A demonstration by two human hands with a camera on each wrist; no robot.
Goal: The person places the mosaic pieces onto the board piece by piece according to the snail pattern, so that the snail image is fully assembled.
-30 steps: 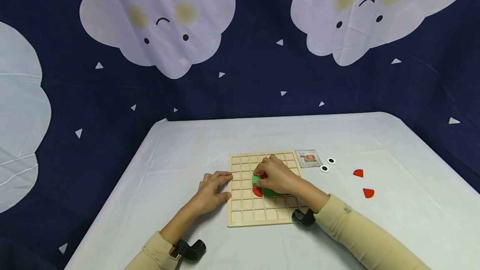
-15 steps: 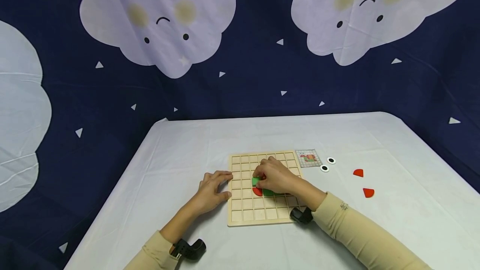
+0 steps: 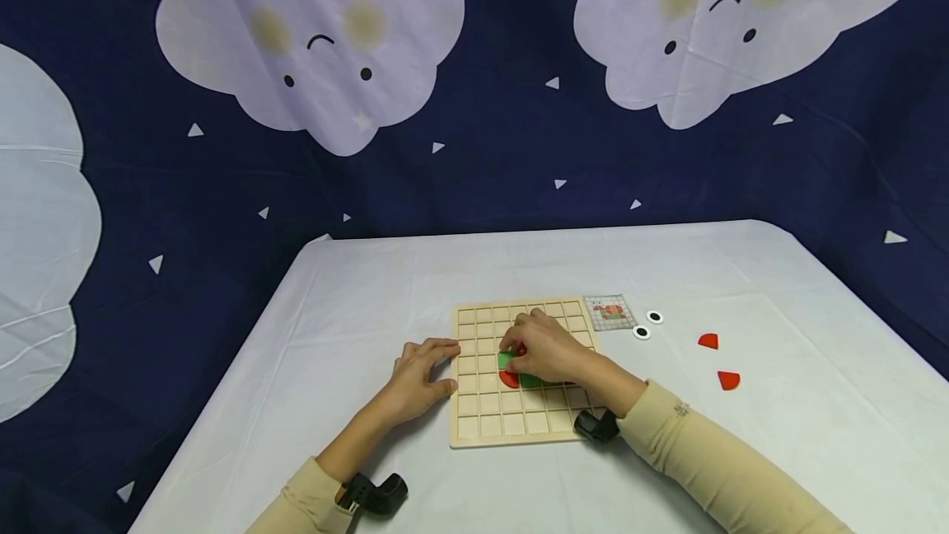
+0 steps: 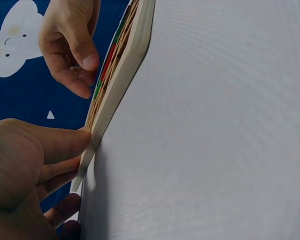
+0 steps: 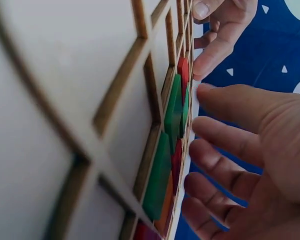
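A wooden grid board (image 3: 478,404) lies on the white table. My left hand (image 3: 413,381) rests against its left edge; thumb and fingers touch the rim in the left wrist view. Over the board's middle, my right hand (image 3: 547,347) has its fingertips at a green square tile (image 3: 506,361) that lies flat in a cell. The right wrist view shows the fingers relaxed and apart, not curled round a tile. Just below that tile is a rounded red tile (image 3: 508,379), with more green (image 3: 530,381) to its right. An orange tile (image 5: 165,205) shows low in the right wrist view. My right hand hides part of the pattern.
A small picture card (image 3: 611,313) lies at the board's upper right corner. Beside it are two white eye discs (image 3: 654,317) with black centres. Farther right lie two loose red quarter-round tiles (image 3: 708,341). A dark cloth (image 3: 489,196) with clouds hangs behind the table.
The green square tile, raised under my right fingers a second ago, now lies flat in its cell. My right hand has shifted very slightly; my left hand has stayed put.
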